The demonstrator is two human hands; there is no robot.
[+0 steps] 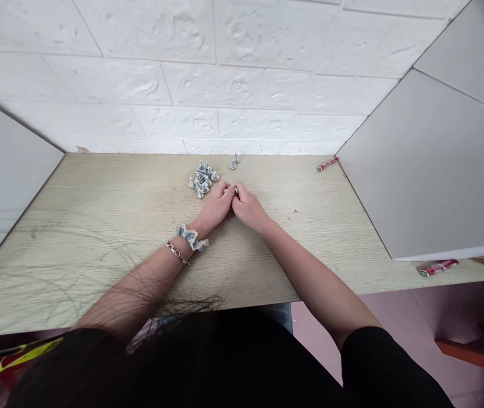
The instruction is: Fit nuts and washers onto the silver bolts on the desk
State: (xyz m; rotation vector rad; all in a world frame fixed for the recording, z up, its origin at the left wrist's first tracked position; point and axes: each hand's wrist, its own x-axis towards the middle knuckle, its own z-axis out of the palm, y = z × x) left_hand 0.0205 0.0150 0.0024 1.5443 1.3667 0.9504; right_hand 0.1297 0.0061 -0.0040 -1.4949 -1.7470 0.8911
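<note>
My left hand [217, 205] and my right hand [248, 207] meet over the middle of the table, fingers closed and pressed together. Between the fingertips shows a sliver of a small silver bolt [236, 192], gripped from both sides; the rest of it is hidden. Just left of and beyond my left hand lies a pile of several silver bolts [203, 180], which seem to carry washers or nuts. Two more bolts [233, 164] stand apart near the wall, beyond my hands.
A white brick-patterned wall [242, 85] closes off the back of the wooden table [118, 209]. Grey panels flank both sides. One red battery [327, 164] lies at the back right corner, another red battery [438, 267] near the right front edge. Tiny red bits [296, 211] lie right of my hands.
</note>
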